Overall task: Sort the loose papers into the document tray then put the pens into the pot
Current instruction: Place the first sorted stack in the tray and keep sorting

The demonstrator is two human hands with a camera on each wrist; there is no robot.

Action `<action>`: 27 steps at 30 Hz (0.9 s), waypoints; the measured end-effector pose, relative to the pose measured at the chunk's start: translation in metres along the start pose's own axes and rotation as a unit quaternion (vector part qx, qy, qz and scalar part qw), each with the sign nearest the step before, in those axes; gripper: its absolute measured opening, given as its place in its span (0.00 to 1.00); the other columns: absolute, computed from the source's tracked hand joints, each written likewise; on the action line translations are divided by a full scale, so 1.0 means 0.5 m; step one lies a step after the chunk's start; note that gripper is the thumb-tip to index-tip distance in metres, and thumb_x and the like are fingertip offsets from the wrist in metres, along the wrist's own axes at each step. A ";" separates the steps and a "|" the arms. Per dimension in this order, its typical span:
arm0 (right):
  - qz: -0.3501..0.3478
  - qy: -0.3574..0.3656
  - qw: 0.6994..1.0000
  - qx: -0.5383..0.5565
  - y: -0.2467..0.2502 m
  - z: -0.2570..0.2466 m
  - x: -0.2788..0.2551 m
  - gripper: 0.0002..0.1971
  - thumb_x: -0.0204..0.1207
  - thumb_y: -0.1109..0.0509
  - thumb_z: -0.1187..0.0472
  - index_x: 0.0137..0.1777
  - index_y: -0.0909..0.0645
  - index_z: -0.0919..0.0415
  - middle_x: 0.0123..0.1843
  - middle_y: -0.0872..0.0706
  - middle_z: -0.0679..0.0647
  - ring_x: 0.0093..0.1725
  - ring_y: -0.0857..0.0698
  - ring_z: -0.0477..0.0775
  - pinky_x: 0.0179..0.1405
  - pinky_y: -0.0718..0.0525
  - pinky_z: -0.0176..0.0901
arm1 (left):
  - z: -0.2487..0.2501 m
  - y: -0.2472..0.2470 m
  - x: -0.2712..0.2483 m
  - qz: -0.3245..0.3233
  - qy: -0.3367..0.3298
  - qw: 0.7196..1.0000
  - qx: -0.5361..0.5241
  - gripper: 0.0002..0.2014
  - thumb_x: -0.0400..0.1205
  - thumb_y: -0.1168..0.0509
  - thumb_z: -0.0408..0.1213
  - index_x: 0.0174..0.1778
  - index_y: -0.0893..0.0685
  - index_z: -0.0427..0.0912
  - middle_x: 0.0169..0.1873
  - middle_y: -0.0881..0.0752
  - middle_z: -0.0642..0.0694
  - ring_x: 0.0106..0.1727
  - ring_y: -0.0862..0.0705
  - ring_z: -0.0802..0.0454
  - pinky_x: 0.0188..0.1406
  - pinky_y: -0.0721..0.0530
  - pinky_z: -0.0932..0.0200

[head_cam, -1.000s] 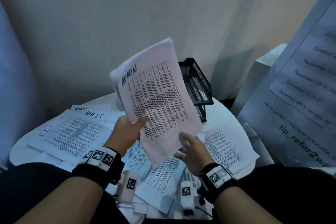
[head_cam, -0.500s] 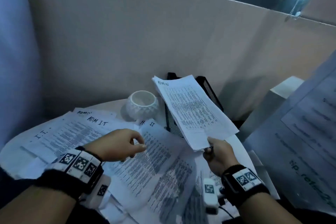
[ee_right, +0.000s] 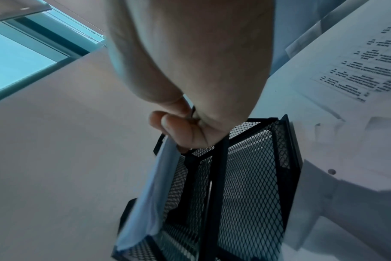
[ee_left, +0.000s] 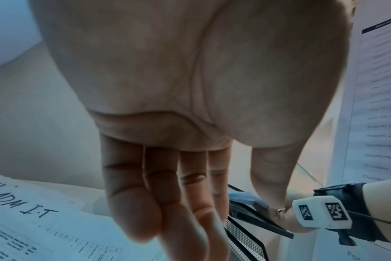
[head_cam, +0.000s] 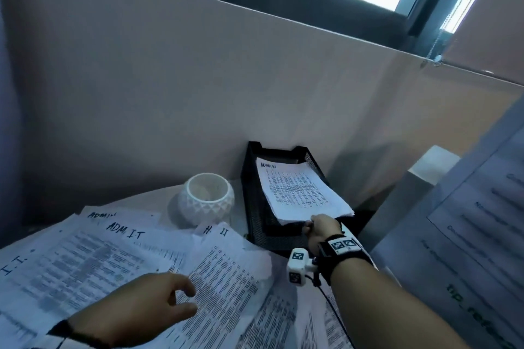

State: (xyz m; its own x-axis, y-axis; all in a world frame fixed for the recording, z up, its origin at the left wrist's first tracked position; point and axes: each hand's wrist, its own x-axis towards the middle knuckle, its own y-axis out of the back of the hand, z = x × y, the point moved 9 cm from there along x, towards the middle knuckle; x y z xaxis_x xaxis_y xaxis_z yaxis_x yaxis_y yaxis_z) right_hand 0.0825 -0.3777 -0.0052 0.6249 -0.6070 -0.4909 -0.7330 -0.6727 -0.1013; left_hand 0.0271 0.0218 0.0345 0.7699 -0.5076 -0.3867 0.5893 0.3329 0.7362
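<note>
A black mesh document tray [head_cam: 256, 215] stands at the back of the table against the partition. The stack of papers marked ADMIN [head_cam: 300, 193] lies in its top tier, its near edge sticking out over the front. My right hand [head_cam: 312, 225] pinches that near edge; in the right wrist view its fingers [ee_right: 179, 128] curl on the stack [ee_right: 145, 194] beside the tray [ee_right: 257, 176]. My left hand [head_cam: 187, 299] hovers over the loose papers [head_cam: 99, 258], fingers [ee_left: 145, 194] relaxed, holding nothing. A white faceted pot [head_cam: 206, 198] stands left of the tray. No pens show.
Loose printed sheets marked ADM I.T [ee_left: 22, 206] and others cover the round table's left and front. A large printed notice [head_cam: 467, 235] stands close on the right, with a pale box [head_cam: 425, 176] behind it. A plain partition wall [head_cam: 198, 79] backs the table.
My left hand let go of the ADMIN stack and dropped over the loose papers. My right hand took the stack, carried it back and right, and laid it into the tray's top tier.
</note>
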 end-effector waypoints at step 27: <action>-0.082 -0.101 0.968 -0.215 0.004 0.407 -0.145 0.10 0.80 0.29 0.70 0.45 0.30 0.63 0.29 0.32 0.56 0.18 0.32 0.50 0.25 0.35 0.43 | -0.007 -0.007 0.029 0.024 0.031 0.999 0.035 0.21 0.83 0.32 0.62 0.69 0.15 0.59 0.52 0.09 0.55 0.41 0.15 0.62 0.40 0.22 0.62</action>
State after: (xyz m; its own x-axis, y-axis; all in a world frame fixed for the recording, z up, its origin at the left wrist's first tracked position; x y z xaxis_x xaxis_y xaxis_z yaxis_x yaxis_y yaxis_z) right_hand -0.0187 -0.2490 -0.1459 0.6259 -0.4113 -0.6626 -0.4223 -0.8930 0.1554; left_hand 0.0371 0.0162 0.0242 0.8122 -0.4417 -0.3811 0.5337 0.2991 0.7910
